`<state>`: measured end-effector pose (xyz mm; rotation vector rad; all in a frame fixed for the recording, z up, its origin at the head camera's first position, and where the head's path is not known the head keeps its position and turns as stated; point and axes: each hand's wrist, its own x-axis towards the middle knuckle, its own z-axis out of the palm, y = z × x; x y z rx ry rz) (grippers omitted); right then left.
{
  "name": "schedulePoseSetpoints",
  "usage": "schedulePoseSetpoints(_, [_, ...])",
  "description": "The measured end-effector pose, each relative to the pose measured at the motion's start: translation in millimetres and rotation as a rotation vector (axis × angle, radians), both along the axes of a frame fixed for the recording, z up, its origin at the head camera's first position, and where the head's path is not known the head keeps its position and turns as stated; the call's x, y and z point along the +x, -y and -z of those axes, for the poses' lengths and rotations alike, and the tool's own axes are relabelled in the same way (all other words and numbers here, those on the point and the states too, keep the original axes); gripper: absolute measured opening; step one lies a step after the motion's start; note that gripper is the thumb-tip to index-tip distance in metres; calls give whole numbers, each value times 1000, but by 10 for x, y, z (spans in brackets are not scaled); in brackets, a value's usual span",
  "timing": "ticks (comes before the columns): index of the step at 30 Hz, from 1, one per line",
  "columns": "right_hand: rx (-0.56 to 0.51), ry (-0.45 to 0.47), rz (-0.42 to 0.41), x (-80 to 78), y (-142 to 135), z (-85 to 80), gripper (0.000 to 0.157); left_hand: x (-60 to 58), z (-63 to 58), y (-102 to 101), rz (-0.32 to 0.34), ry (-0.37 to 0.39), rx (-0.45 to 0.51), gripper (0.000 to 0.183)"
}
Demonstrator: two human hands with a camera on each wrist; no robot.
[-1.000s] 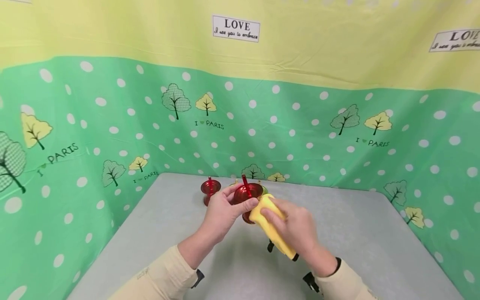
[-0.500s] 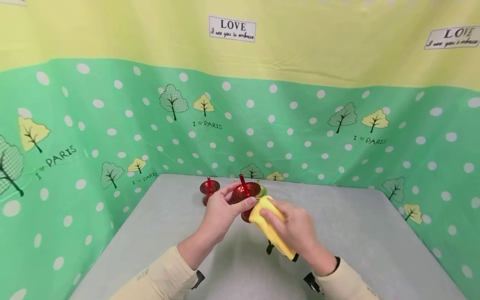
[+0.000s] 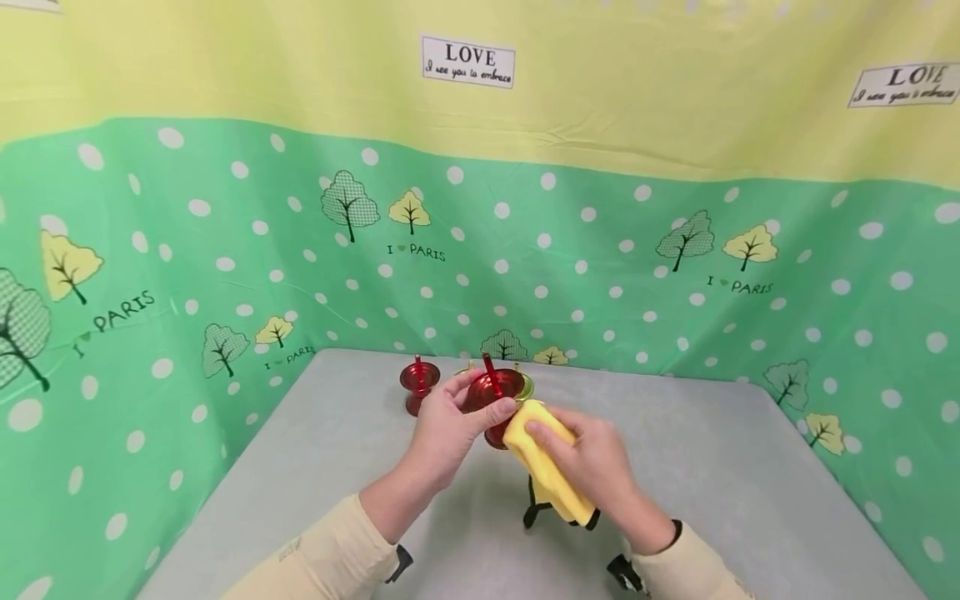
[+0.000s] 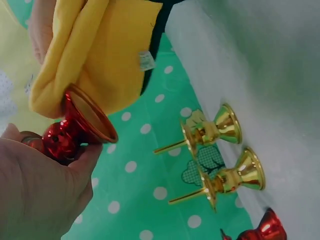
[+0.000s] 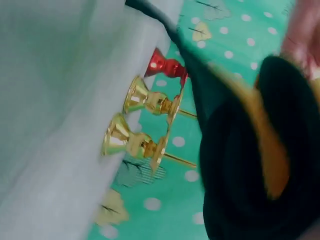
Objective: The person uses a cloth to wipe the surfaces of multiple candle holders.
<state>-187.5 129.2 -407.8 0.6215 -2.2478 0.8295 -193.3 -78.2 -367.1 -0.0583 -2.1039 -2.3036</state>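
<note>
Head: red candle holder [image 3: 487, 394] held up over the gray table [image 3: 285, 475] in left hand [image 3: 450, 425], thumb and fingers pinching it below the dish. Right hand [image 3: 596, 454] grips bunched yellow cloth [image 3: 551, 471] at the holder's 5 o'clock, right by its base. Another red holder [image 3: 418, 381] stands at 9. Gold holders [image 3: 528, 387] behind, at 11 and 1, mostly blocked. Dotted curtain [image 3: 600, 267] across 12. Held dish faces up; long axis about 12 to 6, spike [image 3: 489, 367] leaning to 11. Thumb and cloth cover part of its lower half.

Left wrist, scene sideways: held holder at 9, axis 8 to 2, hollow base toward 2. Cloth meets the base rim; contact can't be told. Dish mostly behind left hand, spike hidden. Gold pair at 3 and 4, spikes to 8. Red one at 5, cut off by bottom edge.

Right wrist: cloth's dark side fills 3 to 6, blurry, hides held holder. Gold pair at 10 and 8, spikes to 4. Red one at 12, dish partly covered. Right fingers can't be made out here.
</note>
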Motion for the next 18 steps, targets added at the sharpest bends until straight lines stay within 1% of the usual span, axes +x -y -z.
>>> schedulePoseSetpoints(1, [34,-36,-1,13,10,1,35,-5,1,-10,8,1,5,78])
schedulePoseSetpoints(2, [98,-122,0,29,27,6,37,-15,6,-19,13,1,8,78])
schedulePoseSetpoints(4, [232,-365,20,68,69,22,42,-28,18,-29,9,7,7,77])
schedulePoseSetpoints(5, [274,-464,21,84,89,31,44,-32,25,-30,2,14,6,77])
schedulePoseSetpoints(6, [295,-529,19,91,101,36,46,-36,31,-29,-6,16,3,76])
schedulePoseSetpoints(7, [297,-553,13,87,104,38,46,-40,33,-26,-12,21,6,76])
schedulePoseSetpoints(8, [292,-542,15,73,99,34,47,-45,35,-21,-18,19,5,75])
schedulePoseSetpoints(9, [269,-499,12,48,82,30,47,-48,32,-14,-22,20,7,75])
schedulePoseSetpoints(10, [230,-419,5,19,61,22,45,-49,30,-8,-22,17,6,75])
schedulePoseSetpoints(12, [118,-195,-3,-34,12,6,40,-53,28,0,-19,13,1,75])
schedulePoseSetpoints(13, [71,-108,7,-55,-8,2,37,-53,24,2,-17,15,1,76])
schedulePoseSetpoints(14, [43,-57,16,-67,-22,-1,35,-52,23,2,-12,16,2,77])
schedulePoseSetpoints(15, [34,-40,14,-70,-30,2,35,-53,24,1,-8,19,4,77])
schedulePoseSetpoints(16, [54,-59,11,-60,-30,6,35,-52,26,-1,-2,22,5,78])
schedulePoseSetpoints(17, [97,-116,1,-44,-23,15,37,-51,29,-4,5,22,6,78])
schedulePoseSetpoints(18, [157,-211,-4,-24,-11,23,38,-52,31,-7,9,24,9,77])
